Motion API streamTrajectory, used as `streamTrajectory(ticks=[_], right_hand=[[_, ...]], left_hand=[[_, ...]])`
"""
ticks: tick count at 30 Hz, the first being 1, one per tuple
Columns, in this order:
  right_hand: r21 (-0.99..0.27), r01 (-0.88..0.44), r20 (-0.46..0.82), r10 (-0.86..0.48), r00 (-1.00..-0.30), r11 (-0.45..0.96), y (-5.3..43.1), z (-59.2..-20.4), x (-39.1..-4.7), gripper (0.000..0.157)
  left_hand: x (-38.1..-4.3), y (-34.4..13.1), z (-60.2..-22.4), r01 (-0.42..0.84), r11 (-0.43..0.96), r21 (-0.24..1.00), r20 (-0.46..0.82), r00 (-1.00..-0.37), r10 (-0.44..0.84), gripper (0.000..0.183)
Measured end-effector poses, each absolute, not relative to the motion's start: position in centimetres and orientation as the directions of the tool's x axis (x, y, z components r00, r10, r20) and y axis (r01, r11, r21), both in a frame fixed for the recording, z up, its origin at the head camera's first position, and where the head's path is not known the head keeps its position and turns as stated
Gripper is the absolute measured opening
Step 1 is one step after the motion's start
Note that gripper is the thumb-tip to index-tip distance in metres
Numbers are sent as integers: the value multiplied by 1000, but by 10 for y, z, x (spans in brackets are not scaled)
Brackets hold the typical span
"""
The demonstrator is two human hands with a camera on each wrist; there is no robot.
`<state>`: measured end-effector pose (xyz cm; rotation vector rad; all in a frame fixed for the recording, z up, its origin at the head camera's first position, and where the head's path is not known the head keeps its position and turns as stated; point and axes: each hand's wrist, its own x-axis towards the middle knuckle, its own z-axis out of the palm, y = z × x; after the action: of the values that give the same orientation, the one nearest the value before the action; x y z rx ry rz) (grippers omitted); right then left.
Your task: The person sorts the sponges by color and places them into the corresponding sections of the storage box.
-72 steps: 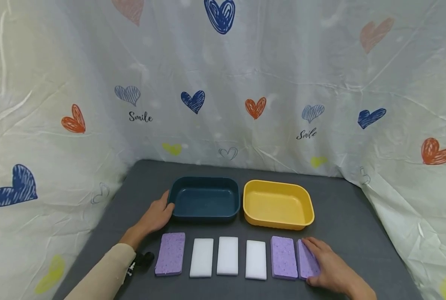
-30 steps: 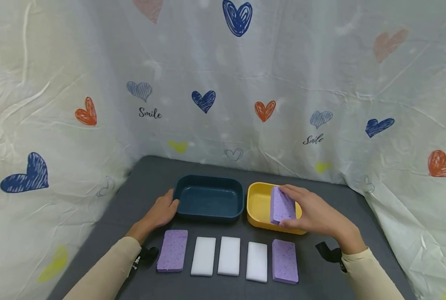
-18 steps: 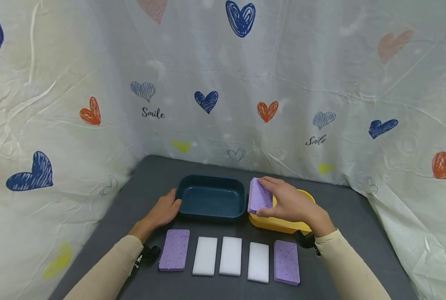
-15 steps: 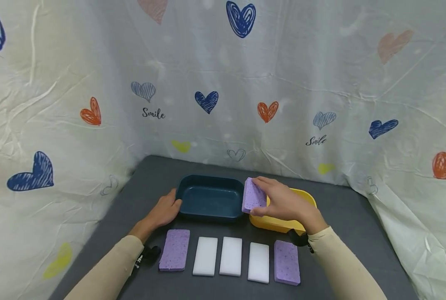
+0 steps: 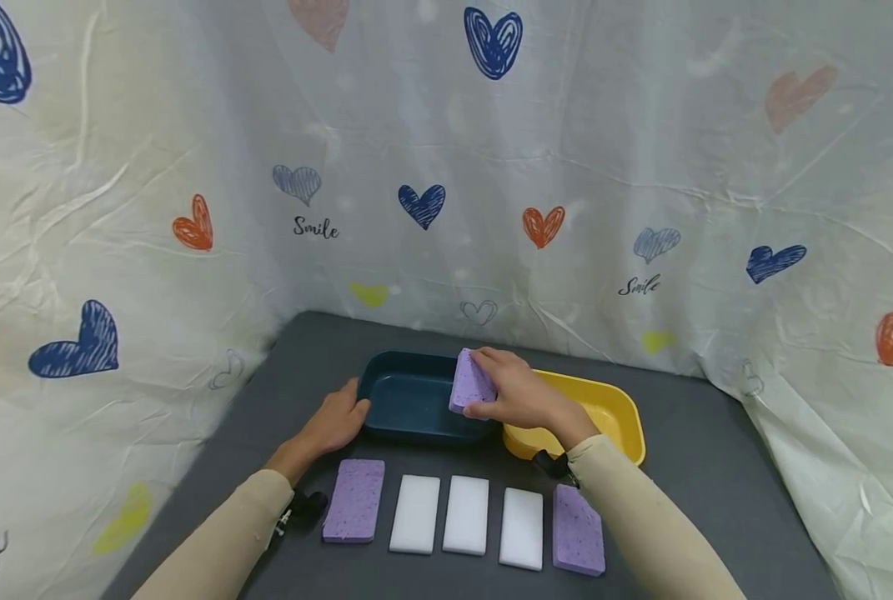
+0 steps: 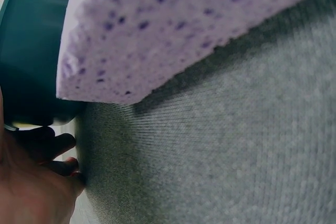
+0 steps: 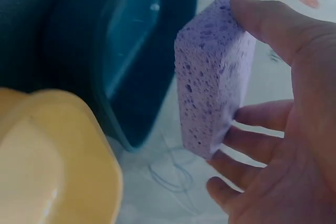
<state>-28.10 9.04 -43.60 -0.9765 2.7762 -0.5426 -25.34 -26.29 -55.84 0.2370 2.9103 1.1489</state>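
My right hand pinches a purple speckled sponge between thumb and fingers, tilted on edge over the right end of the dark blue tray. The right wrist view shows that sponge held off the tray, thumb on top and fingers beneath. My left hand grips the blue tray's left end, thumb at the rim. The yellow tray stands just right of the blue one, and what shows of it holds nothing.
Along the front of the grey mat lies a row of sponges: purple, white, white, white, purple. A heart-print curtain closes in the back and both sides.
My right hand picked the rightmost purple sponge out of the row, lifted it over the yellow tray and carried it left to the blue tray. The left hand stayed on the blue tray.
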Motion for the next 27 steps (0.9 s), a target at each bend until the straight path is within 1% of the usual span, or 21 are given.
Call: streamTrajectory(ticks=[6, 9, 15, 19, 24, 27], right_hand=[[-386, -581, -46, -645, -763, 716, 73, -456, -294, 99], [-364, -590, -66, -652, -756, 721, 65, -466, -299, 97], [-271, -627, -89, -668, -739, 730, 57, -478, -303, 93], [-220, -634, -104, -664, -740, 741, 54, -484, -303, 91], [-113, -650, -125, -660, -741, 752, 50, -493, -305, 85], [-48, -666, -138, -665, -734, 744, 47, -498, -306, 80]], left_hand=[[-264, -272, -583, 199, 721, 664, 132, -980, 149, 66], [-263, -271, -582, 199, 714, 672, 132, -980, 149, 65], [-256, -266, -568, 194, 702, 685, 130, -981, 144, 60], [-253, -263, -562, 180, 701, 690, 108, -983, 146, 62], [-252, -263, -563, 162, 704, 692, 102, -987, 126, 60], [-250, -260, -558, 137, 699, 702, 75, -990, 119, 58]])
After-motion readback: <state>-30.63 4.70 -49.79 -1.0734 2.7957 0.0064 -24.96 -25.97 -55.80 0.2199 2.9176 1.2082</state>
